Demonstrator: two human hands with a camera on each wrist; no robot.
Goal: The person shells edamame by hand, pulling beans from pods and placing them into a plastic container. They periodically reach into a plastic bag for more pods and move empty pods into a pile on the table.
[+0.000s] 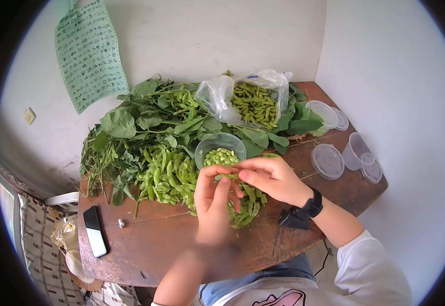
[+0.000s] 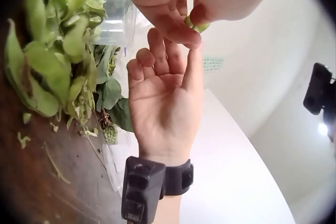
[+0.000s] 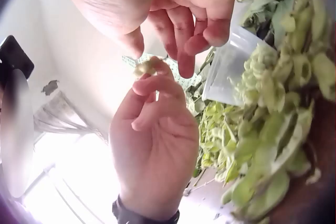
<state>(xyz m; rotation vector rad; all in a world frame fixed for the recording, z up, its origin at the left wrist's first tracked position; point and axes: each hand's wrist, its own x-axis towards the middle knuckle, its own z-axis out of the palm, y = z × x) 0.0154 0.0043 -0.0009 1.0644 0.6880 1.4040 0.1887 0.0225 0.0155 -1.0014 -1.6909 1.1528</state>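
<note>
A small green bean pod [image 1: 229, 176] is pinched between the thumb and finger of my left hand [image 1: 213, 196]. My right hand [image 1: 278, 179] is close beside it, its thumb just apart from the pod and its fingers loosely bent in the right wrist view. Just beyond both hands, a clear plastic tub [image 1: 210, 142] contains shelled green beans [image 1: 221, 156]. A heap of green pods [image 1: 166, 173] spreads left of the tub, with more pods [image 1: 253, 201] partly hidden beneath the hands.
Leafy bean stalks [image 1: 131, 122] cover the back of the wooden table [image 1: 156, 245]. A plastic bag of pods [image 1: 255, 104] lies among them. Clear lids [image 1: 327, 161] and an empty tub [image 1: 356, 150] stand at right. A phone [image 1: 95, 232] and white earbud [image 1: 121, 223] lie at left.
</note>
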